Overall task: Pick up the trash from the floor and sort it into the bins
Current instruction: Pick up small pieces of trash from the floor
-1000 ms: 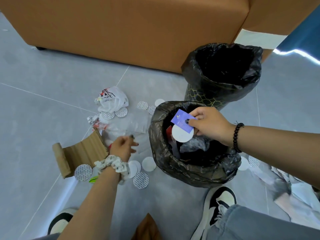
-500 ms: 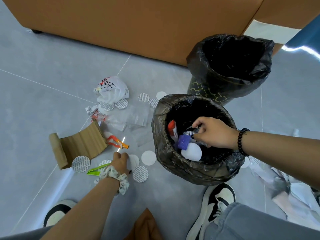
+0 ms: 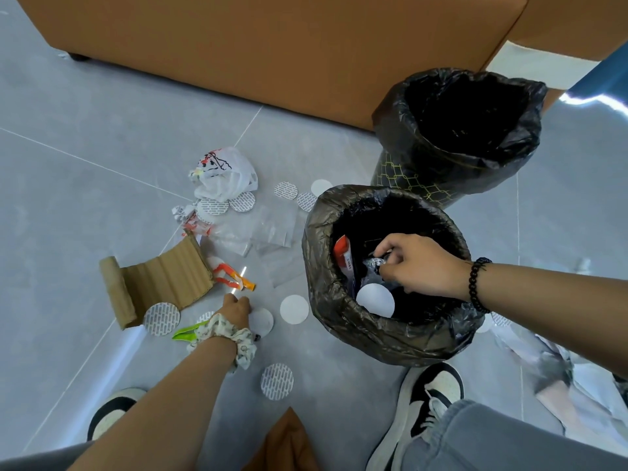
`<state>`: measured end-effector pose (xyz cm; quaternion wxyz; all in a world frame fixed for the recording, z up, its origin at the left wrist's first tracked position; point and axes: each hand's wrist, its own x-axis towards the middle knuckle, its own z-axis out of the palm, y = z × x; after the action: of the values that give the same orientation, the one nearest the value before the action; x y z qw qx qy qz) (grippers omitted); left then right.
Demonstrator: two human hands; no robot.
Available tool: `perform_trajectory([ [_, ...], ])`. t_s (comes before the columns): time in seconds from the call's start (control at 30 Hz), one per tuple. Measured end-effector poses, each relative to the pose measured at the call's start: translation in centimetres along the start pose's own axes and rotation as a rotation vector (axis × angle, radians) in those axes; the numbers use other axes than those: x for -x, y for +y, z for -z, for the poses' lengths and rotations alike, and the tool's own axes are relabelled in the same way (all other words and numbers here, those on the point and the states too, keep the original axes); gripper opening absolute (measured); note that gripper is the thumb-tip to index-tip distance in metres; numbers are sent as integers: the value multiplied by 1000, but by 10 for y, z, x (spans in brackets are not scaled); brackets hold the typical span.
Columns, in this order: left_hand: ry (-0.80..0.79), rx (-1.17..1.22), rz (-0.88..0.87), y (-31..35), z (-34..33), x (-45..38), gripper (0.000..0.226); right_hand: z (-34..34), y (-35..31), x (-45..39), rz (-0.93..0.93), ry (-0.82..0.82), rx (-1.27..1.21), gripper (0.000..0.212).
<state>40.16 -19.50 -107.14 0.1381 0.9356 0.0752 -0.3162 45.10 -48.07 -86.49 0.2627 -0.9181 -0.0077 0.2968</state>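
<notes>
Trash (image 3: 234, 277) around cardboard (image 3: 163, 283), near bin (image 3: 339, 300) (left hand (image 3: 236, 305) curled, grip unclear; right hand (image 3: 418, 266) loosely curled, empty).

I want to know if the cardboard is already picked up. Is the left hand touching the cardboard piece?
Apart. The head view shows bare floor between the left hand and the cardboard piece; the hand reaches down beside a white disc.

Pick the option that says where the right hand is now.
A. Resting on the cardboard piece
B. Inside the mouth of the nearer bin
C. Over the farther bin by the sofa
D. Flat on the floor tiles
B: the right hand reaches into the open top of the nearer bin, above a white disc lying inside it.
</notes>
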Motion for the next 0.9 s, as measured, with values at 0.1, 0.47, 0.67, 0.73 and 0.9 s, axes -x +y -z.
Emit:
perform_trajectory([
  [0.1,-101,83,-10,-2,26,3,22,2,-2,-1,10,12,-34,23],
  [0.47,-399,-160,-257,46,-19,61,29,-15,-42,37,283,82,-206,23],
  [0.67,-161,-239,-303,20,-39,73,40,-66,-55,66,396,-82,-157,18],
  [0.73,-257,-109,-200,13,-37,69,43,-89,-41,63,303,-97,-135,17],
  [0.9,-194,271,-34,-4,-15,61,20,-151,-6,47,70,-353,101,27],
])
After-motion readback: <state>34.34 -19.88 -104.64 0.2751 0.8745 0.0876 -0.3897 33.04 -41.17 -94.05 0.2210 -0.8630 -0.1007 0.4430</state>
